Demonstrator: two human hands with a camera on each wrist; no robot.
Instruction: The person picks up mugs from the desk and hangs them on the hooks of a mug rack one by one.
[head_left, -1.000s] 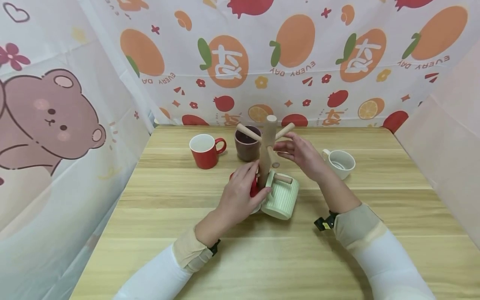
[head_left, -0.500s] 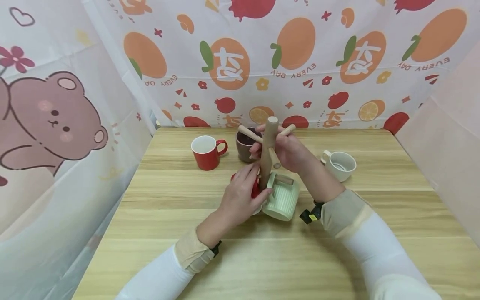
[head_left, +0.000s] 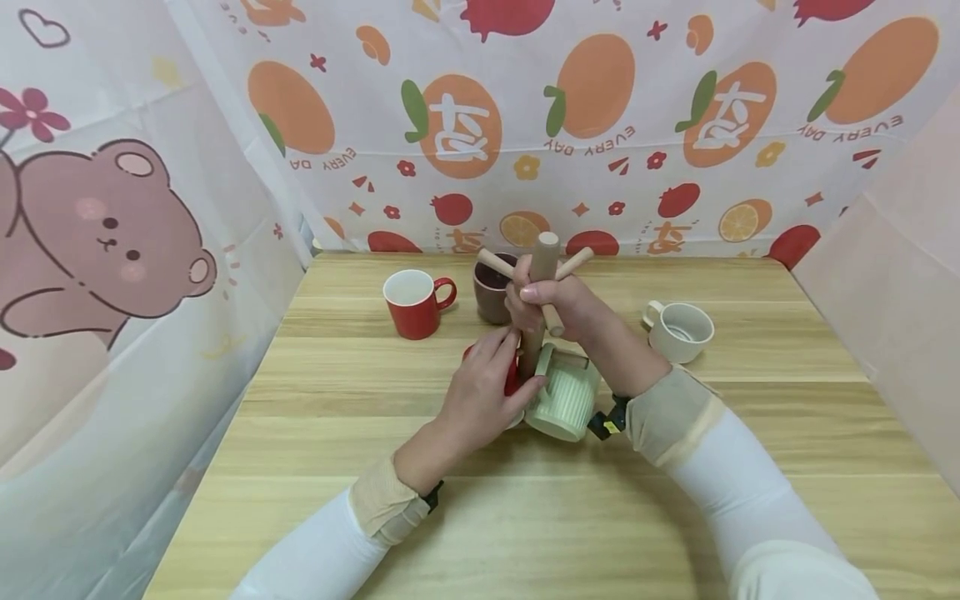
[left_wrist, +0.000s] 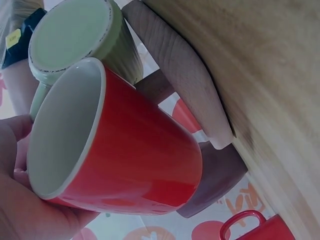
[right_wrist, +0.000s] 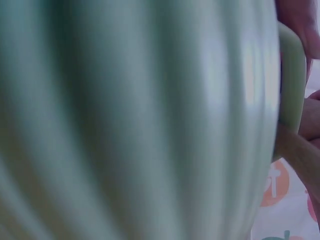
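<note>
My right hand (head_left: 557, 302) wraps its fingers and thumb round the upper post of a wooden mug tree (head_left: 547, 257), between its upper pegs. Low on the tree, a pale green ribbed mug (head_left: 564, 402) hangs tilted by its handle on a peg; its ribs (right_wrist: 150, 120) fill most of the right wrist view. My left hand (head_left: 480, 385) holds a red mug (left_wrist: 145, 155) with a white inside close to the post's left side. In the head view that hand covers most of the red mug, and its handle is hidden.
Behind the tree stands a dark purple-brown mug (head_left: 491, 298), partly hidden by my right hand. Another red mug (head_left: 414, 317) stands upright at the back left. To the right is a cream mug (head_left: 681, 332). A printed curtain (head_left: 345, 200) hangs behind the wooden table (head_left: 315, 433).
My right hand has moved left from beside the upper peg and closed round the post. The left hand and the mugs look unmoved.
</note>
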